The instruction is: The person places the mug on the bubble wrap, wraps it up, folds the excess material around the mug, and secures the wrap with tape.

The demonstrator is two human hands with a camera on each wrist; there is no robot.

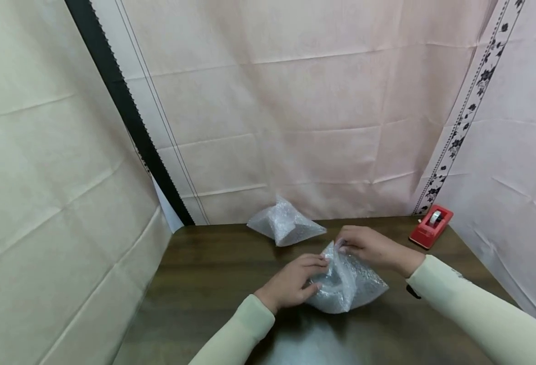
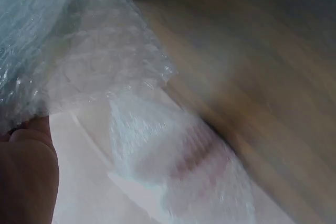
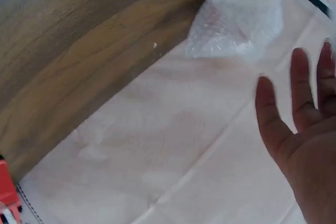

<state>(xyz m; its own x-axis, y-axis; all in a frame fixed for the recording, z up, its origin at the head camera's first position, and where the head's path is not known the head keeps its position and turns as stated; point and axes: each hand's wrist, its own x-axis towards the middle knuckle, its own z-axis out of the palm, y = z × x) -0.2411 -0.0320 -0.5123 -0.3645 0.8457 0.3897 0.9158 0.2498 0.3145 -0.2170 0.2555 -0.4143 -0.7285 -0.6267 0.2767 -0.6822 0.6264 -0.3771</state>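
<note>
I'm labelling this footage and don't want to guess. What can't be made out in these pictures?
What, if anything, the near bubble-wrap packet contains: head view, hidden by its cloudy layers.
Same for the far bubble-wrap packet, head view.
Reddish patch: left wrist view, blurred behind cloudy plastic.
Left hand: left wrist view, cut off by left edge.
Red tape dispenser: right wrist view, likewise.

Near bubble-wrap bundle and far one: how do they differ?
The near bundle has the left hand and right hand on it; the far bundle has neither. The far bundle sits by the back edge of the table, the near bundle closer to the camera. The near bundle looks larger than the far bundle. Both are translucent.
</note>
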